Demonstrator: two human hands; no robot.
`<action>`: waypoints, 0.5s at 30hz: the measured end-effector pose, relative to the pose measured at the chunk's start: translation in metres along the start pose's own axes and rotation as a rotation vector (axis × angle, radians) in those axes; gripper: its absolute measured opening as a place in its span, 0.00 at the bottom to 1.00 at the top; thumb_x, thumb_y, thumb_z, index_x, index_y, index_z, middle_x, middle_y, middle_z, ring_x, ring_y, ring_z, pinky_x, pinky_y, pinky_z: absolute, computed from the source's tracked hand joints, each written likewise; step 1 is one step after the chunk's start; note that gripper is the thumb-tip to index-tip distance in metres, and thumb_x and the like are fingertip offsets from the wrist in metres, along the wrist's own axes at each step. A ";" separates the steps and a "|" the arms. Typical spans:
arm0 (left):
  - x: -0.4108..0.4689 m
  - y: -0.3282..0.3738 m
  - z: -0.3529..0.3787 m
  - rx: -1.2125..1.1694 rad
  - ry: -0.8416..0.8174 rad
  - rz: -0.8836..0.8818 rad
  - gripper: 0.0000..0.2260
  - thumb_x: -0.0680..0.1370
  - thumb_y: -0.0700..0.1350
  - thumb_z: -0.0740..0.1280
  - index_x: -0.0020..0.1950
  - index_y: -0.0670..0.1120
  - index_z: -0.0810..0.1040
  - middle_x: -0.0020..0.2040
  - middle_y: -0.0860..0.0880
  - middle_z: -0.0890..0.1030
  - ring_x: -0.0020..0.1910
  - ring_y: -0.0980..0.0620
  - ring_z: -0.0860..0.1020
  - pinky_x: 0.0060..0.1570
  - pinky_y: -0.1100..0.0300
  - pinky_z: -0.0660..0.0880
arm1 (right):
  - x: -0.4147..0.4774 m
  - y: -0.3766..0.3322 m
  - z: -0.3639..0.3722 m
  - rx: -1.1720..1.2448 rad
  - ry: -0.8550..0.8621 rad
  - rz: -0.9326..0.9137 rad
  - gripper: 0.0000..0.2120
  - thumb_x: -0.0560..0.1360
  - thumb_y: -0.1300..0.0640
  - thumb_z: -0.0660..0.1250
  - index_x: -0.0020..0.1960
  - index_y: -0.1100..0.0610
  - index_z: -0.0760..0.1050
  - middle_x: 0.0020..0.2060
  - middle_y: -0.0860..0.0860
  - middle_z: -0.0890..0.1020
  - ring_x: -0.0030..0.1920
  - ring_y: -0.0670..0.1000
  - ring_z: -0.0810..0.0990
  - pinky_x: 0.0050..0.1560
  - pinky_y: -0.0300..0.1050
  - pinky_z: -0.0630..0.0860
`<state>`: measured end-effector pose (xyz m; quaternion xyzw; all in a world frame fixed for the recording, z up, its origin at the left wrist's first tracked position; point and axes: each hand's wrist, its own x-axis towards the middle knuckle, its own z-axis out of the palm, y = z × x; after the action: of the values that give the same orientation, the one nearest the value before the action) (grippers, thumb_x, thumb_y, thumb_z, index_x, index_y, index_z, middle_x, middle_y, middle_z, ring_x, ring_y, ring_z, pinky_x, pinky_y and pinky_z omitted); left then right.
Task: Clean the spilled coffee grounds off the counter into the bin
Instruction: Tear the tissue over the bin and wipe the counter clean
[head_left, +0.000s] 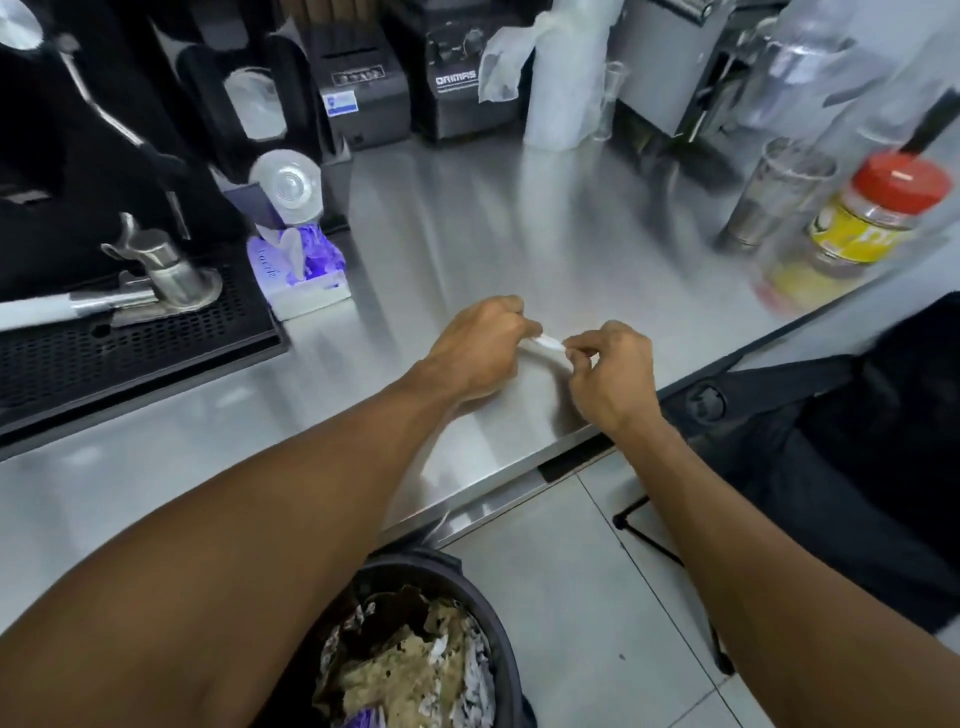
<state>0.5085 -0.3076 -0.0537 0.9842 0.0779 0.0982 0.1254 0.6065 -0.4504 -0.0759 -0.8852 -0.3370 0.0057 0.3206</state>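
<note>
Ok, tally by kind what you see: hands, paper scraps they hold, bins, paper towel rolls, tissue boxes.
Hands: 2, left hand and right hand
Paper scrap: 1, pinched by both
Bin: 1
Paper towel roll: 1
Tissue box: 1
Total: 6

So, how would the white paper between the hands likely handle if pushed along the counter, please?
Probably floppy: the white paper bends between the left hand and right hand. Likely light, as a mere pinch holds it. It may skid on the shiny counter.

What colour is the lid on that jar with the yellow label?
The jar lid is red, shown best in the head view, at the right.
</note>
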 end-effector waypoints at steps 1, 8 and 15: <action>0.006 -0.004 0.002 0.010 -0.007 -0.008 0.19 0.68 0.32 0.65 0.53 0.47 0.84 0.39 0.47 0.73 0.41 0.44 0.75 0.38 0.53 0.73 | 0.009 0.001 0.002 0.003 -0.012 0.000 0.09 0.74 0.66 0.66 0.49 0.61 0.84 0.44 0.57 0.80 0.46 0.55 0.78 0.50 0.43 0.75; -0.005 -0.013 0.018 -0.023 -0.015 -0.034 0.16 0.73 0.34 0.63 0.54 0.47 0.84 0.39 0.46 0.73 0.40 0.42 0.76 0.39 0.50 0.74 | 0.010 -0.001 0.011 -0.018 -0.124 -0.031 0.10 0.73 0.67 0.66 0.48 0.60 0.85 0.43 0.57 0.83 0.42 0.53 0.78 0.44 0.36 0.69; -0.061 -0.009 0.012 -0.097 -0.016 0.013 0.14 0.74 0.34 0.66 0.56 0.45 0.84 0.39 0.48 0.74 0.38 0.46 0.76 0.38 0.53 0.74 | -0.061 -0.024 0.020 -0.005 -0.068 -0.017 0.08 0.71 0.68 0.67 0.44 0.63 0.84 0.37 0.59 0.80 0.36 0.58 0.79 0.37 0.46 0.77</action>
<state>0.4507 -0.3125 -0.0776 0.9782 0.0656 0.0950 0.1727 0.5404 -0.4620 -0.0905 -0.8825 -0.3551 0.0323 0.3068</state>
